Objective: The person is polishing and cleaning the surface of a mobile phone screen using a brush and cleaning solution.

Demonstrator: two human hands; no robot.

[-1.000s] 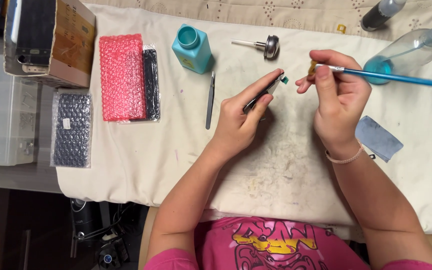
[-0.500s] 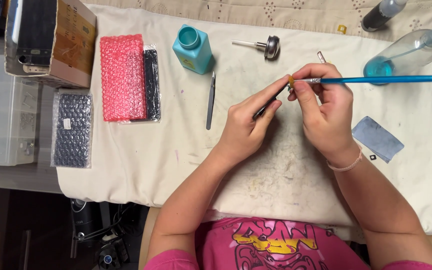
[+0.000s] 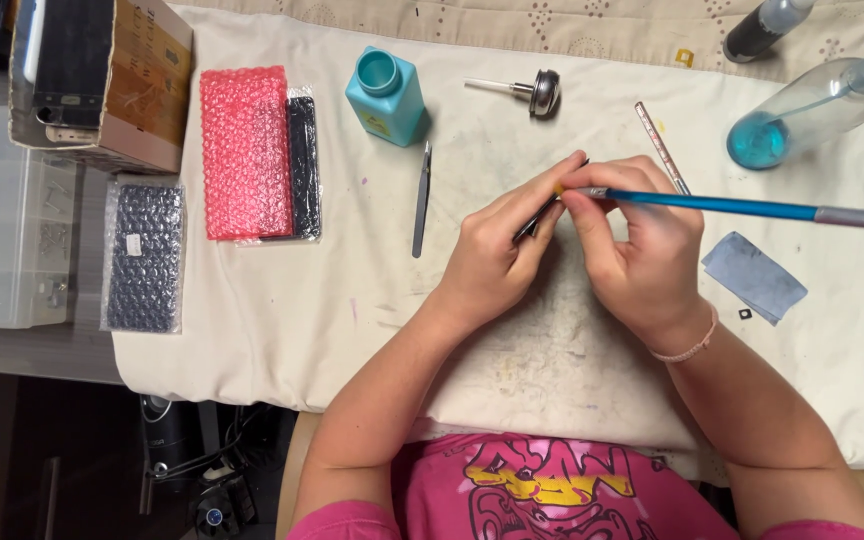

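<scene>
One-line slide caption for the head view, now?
Left hand holds dark tweezers against the brush tip held by the right hand over a stained cloth-covered table.

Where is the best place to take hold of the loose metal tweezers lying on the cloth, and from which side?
Probably grip the tweezers around the middle of their thin shaft, coming from above, fingers on both long sides. They lie flat with bare cloth on both sides.

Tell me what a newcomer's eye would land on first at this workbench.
At the centre of the white cloth, the left hand pinches dark tweezers while the right hand holds a blue-handled brush, its tip meeting the tweezers. To the upper left lies a bright pink bubble-wrap pouch, with a teal square bottle beside it. At the far right rests a clear bottle of blue liquid.
</scene>
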